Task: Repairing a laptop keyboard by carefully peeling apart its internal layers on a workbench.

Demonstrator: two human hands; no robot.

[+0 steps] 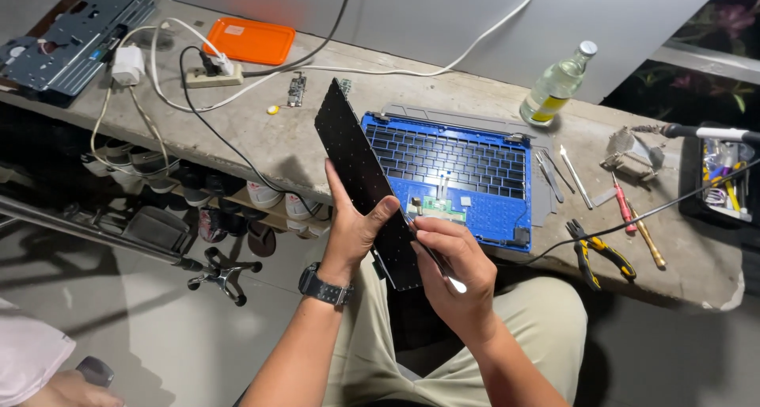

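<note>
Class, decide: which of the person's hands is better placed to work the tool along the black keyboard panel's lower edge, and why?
Right. The right hand already grips the thin metal tool at the black keyboard panel, while the left hand is occupied holding it.

Small electronics repair workshop, informal setup. Rough concrete bench (261,130) carries an opened blue laptop shell (451,177), loose circuit board (296,89), power strip (212,76) with tangled cables, plus pliers (598,252), screwdrivers (633,221) and tweezers (548,176). Shoes (237,209) sit on a shelf under the bench, tile floor below.
</note>
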